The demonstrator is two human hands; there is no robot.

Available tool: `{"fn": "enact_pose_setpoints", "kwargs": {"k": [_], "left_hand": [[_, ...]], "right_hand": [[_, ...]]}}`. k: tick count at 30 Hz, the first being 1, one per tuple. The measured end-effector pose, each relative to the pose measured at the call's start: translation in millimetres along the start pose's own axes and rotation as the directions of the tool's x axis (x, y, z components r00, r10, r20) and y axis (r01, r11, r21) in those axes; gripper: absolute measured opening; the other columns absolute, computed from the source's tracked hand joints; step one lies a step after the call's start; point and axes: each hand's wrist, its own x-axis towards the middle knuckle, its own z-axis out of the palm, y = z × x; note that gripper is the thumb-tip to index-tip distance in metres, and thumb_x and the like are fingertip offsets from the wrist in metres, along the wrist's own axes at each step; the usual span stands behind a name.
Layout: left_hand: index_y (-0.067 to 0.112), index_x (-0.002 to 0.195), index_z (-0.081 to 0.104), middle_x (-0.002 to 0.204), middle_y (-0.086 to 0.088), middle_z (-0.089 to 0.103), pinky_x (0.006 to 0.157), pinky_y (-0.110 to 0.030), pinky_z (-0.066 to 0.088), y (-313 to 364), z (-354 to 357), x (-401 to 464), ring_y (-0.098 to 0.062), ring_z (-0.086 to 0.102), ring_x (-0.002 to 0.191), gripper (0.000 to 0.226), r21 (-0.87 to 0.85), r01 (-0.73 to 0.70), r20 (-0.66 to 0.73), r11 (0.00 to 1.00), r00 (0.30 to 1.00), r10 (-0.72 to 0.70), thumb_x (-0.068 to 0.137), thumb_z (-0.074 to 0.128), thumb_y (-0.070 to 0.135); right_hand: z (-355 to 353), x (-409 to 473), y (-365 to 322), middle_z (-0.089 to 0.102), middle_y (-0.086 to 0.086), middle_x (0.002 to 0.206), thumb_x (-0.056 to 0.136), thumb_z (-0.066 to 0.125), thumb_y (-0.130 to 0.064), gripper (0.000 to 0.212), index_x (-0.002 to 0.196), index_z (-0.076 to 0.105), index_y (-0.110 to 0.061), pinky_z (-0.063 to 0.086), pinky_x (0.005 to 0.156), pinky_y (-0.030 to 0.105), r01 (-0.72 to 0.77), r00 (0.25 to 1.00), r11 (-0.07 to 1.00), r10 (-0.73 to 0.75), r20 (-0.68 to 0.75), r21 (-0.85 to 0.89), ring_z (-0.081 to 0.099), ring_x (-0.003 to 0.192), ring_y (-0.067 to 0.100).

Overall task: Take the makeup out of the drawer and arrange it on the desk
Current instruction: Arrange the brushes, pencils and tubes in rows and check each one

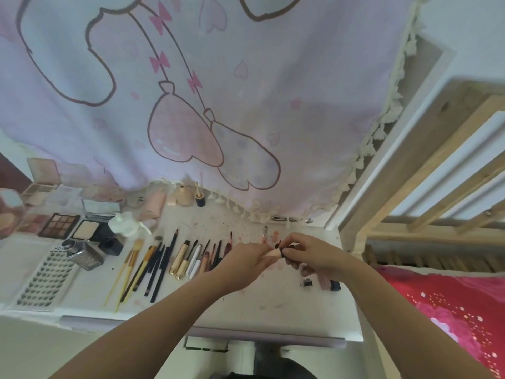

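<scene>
Holding one small pink tube (273, 254) between them above the counter (273, 310), both hands meet near its right half. The left hand (246, 259) grips the tube's pale body, fingers curled round it; the right hand (308, 255) pinches its dark cap end (282, 251) with thumb and fingers.

Left of the hands lies a row of brushes and pencils (164, 258), side by side and mostly pointing away from the person; roughly fifteen, though the ones beside the left wrist overlap too much to count exactly. Further left sit one tray of false lashes (46, 280), one silvery bottle (84, 254) lying tilted, and one small black pot (112, 246). Behind them are one dark eyeshadow palette (61, 225) with nine pans, one open powder compact (91, 229), and one white ruffled item (124, 224) that I cannot identify. At the back edge stand one beige bottle (184, 195), one small dark bottle (200, 199) and one pink tube lying down (153, 205).

Under the right wrist, three small items (322, 283) lie on the counter, close together. A pink cartoon curtain (191, 91) hangs behind everything.
</scene>
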Motion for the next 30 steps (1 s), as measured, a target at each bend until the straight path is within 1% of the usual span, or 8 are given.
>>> {"fn": "enact_pose_setpoints", "kwargs": {"k": [2, 5, 10, 14, 19, 24, 28, 30], "left_hand": [[0.026, 0.096, 0.056, 0.068, 0.014, 0.049, 0.067, -0.033, 0.045, 0.6, -1.2, 0.6, -0.010, 0.049, 0.065, 0.020, -0.008, -0.003, -0.015, 1.000, 1.000, 0.003, 0.098, 0.041, 0.039], [0.031, 0.091, 0.051, 0.066, 0.014, 0.048, 0.059, -0.027, 0.041, 2.7, -0.3, 2.8, -0.004, 0.046, 0.060, 0.014, 0.009, -0.025, -0.031, 1.000, 0.999, 0.025, 0.097, 0.042, 0.040], [0.029, 0.093, 0.054, 0.065, 0.015, 0.048, 0.063, -0.029, 0.044, 1.1, 1.2, 2.0, -0.002, 0.045, 0.057, 0.016, -0.009, 0.001, -0.030, 1.000, 1.000, -0.002, 0.097, 0.043, 0.040], [0.032, 0.091, 0.051, 0.066, 0.014, 0.050, 0.059, -0.024, 0.042, 1.6, 1.5, 2.5, -0.003, 0.046, 0.058, 0.012, -0.002, -0.006, -0.032, 1.000, 0.999, 0.006, 0.096, 0.043, 0.040], [0.035, 0.089, 0.048, 0.066, 0.014, 0.050, 0.062, -0.029, 0.043, 0.4, 2.8, 0.7, -0.004, 0.047, 0.060, 0.011, -0.019, -0.002, -0.032, 1.000, 0.999, 0.002, 0.097, 0.043, 0.041], [0.029, 0.093, 0.055, 0.069, 0.012, 0.051, 0.063, -0.031, 0.042, 2.7, 2.8, 2.5, -0.006, 0.045, 0.060, 0.017, -0.008, -0.007, -0.040, 1.000, 0.999, 0.007, 0.097, 0.043, 0.041], [0.031, 0.095, 0.052, 0.067, 0.016, 0.047, 0.060, -0.024, 0.034, 0.5, 4.4, 2.1, -0.001, 0.043, 0.060, 0.013, -0.008, -0.005, -0.044, 1.000, 0.999, 0.005, 0.097, 0.043, 0.039], [0.028, 0.099, 0.055, 0.067, 0.017, 0.046, 0.061, -0.023, 0.034, -0.3, 4.0, 2.0, 0.000, 0.043, 0.060, 0.017, -0.014, 0.005, -0.046, 1.000, 0.999, -0.006, 0.097, 0.044, 0.039]], "right_hand": [[-0.4, -3.2, -2.2, 0.064, -0.004, 0.069, 0.091, 0.059, -0.034, 0.015, 0.097, 0.060, -0.020, 0.043, 0.048, 0.020, -0.024, 1.000, 0.997, 0.024, 0.004, 0.077, 0.056, 0.057, 0.007], [1.8, -5.4, -5.7, 0.055, -0.003, 0.056, 0.092, 0.050, -0.049, 0.038, 0.086, 0.062, -0.013, 0.034, 0.040, 0.017, -0.076, 0.996, 0.992, 0.081, -0.049, 0.102, 0.043, 0.044, 0.008], [-1.7, -7.4, -4.9, 0.059, 0.001, 0.069, 0.094, 0.058, -0.023, 0.012, 0.096, 0.062, -0.013, 0.041, 0.048, 0.018, -0.012, 0.999, 0.990, 0.018, -0.037, 0.138, 0.051, 0.054, 0.007], [-1.1, -7.0, -7.8, 0.062, 0.003, 0.064, 0.091, 0.054, -0.046, 0.038, 0.097, 0.065, -0.010, 0.041, 0.045, 0.018, -0.097, 0.993, 0.982, 0.106, -0.052, 0.162, 0.049, 0.047, 0.008], [-5.5, -5.1, -4.0, 0.068, 0.003, 0.077, 0.094, 0.057, -0.020, 0.010, 0.099, 0.063, -0.013, 0.048, 0.055, 0.018, -0.033, 0.999, 0.989, 0.037, -0.022, 0.146, 0.060, 0.060, 0.006], [-2.0, -4.3, -9.8, 0.061, -0.001, 0.060, 0.093, 0.046, -0.052, 0.044, 0.090, 0.064, -0.012, 0.040, 0.045, 0.017, -0.132, 0.991, 0.991, 0.132, -0.027, 0.006, 0.049, 0.046, 0.007], [-7.9, -2.8, -7.4, 0.062, -0.001, 0.075, 0.094, 0.055, -0.024, 0.012, 0.100, 0.061, -0.016, 0.043, 0.052, 0.019, -0.054, 0.998, 0.999, 0.054, 0.027, 0.001, 0.054, 0.059, 0.006], [-9.7, -3.0, -8.7, 0.068, -0.002, 0.080, 0.092, 0.058, -0.033, 0.018, 0.103, 0.062, -0.019, 0.046, 0.055, 0.020, -0.071, 0.997, 0.997, 0.071, 0.024, 0.015, 0.058, 0.063, 0.006]]}}
